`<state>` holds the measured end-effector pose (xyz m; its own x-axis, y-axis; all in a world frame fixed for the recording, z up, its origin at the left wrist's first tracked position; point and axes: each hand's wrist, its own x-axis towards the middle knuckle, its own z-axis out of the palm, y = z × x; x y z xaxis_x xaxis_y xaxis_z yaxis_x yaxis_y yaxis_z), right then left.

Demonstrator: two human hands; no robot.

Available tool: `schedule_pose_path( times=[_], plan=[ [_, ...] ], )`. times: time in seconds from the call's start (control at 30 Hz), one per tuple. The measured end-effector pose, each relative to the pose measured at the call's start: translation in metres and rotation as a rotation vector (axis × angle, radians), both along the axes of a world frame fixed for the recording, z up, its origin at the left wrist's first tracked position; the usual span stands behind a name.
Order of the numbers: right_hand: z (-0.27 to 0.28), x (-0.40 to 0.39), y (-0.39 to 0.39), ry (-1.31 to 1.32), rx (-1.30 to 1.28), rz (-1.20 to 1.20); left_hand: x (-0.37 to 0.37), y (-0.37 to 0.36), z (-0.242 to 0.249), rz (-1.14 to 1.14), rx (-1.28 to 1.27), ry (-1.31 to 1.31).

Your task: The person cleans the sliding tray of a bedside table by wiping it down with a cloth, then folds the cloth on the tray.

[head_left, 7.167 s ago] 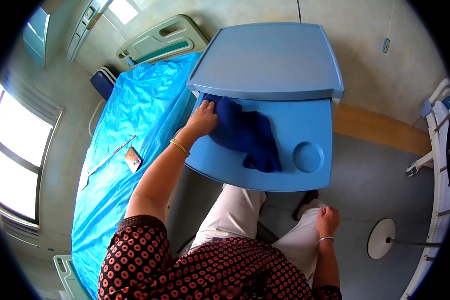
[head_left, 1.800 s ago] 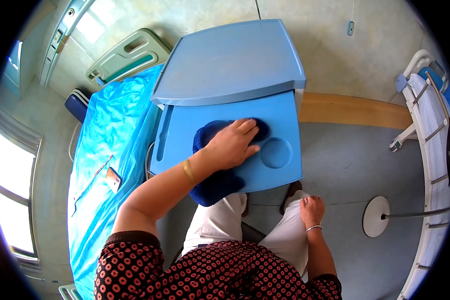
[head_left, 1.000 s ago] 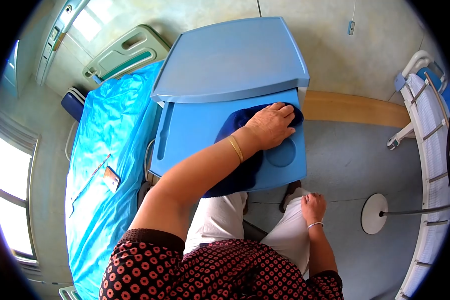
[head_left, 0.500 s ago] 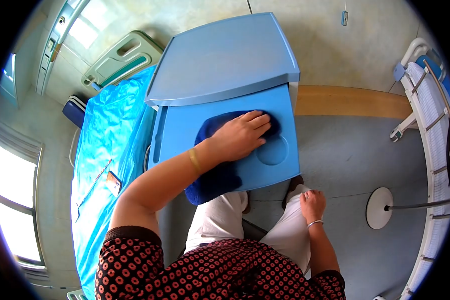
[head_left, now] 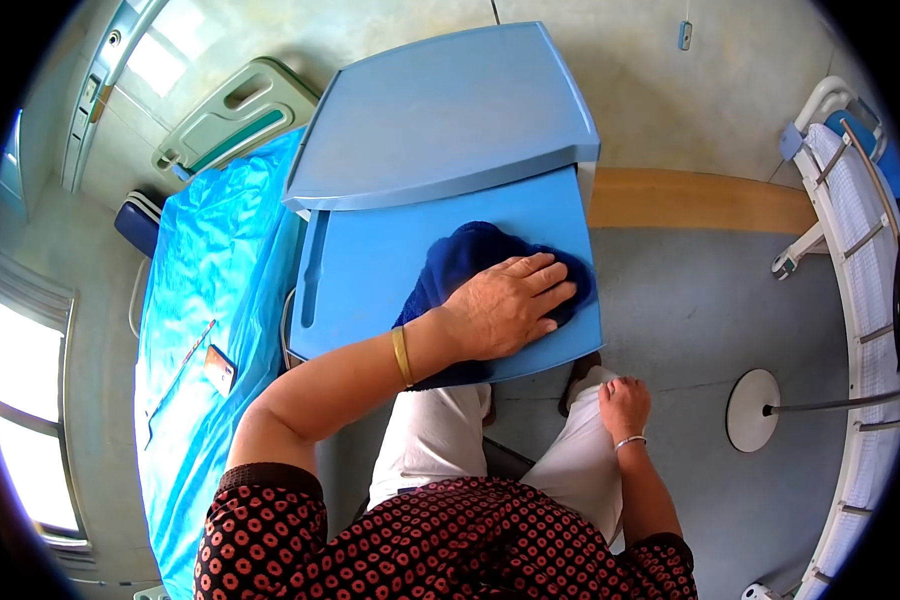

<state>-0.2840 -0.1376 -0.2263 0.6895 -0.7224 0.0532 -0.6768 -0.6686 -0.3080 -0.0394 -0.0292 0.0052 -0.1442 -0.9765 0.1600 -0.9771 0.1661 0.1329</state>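
Note:
My left hand presses a dark blue plush cleaning cloth against a light blue pull-out tray, holding it under slightly bent fingers. The cloth lies bunched near the tray's right front corner, and part of it is hidden by my hand and forearm. The tray sticks out from beneath the top of a bedside cabinet. A long groove runs along the tray's left side. My right hand rests over my knee, fingers loosely laid on the white trousers, with nothing visible in it.
To the left is a bed under shiny blue sheeting, with a phone and a thin stick on it. A round white stand base is on the floor at right, near a railed bed.
My left hand has slid the cloth to the right and towards me over the tray, covering the round recess. My right hand stays on the knee.

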Motion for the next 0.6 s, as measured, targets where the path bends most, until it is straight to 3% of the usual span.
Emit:
schedule_pose_path(
  times=[0.27, 0.37, 0.6],
  plan=[
    [-0.001, -0.002, 0.001, -0.010, -0.034, -0.001, 0.010, -0.040, -0.004, 0.063, 0.023, 0.019],
    [-0.001, -0.001, -0.001, -0.017, -0.030, -0.004, 0.026, -0.068, -0.003, 0.325, 0.027, -0.007],
    [0.005, 0.001, 0.001, 0.026, -0.023, -0.009, 0.028, -0.087, -0.007, 0.430, -0.008, -0.056]
  ],
)
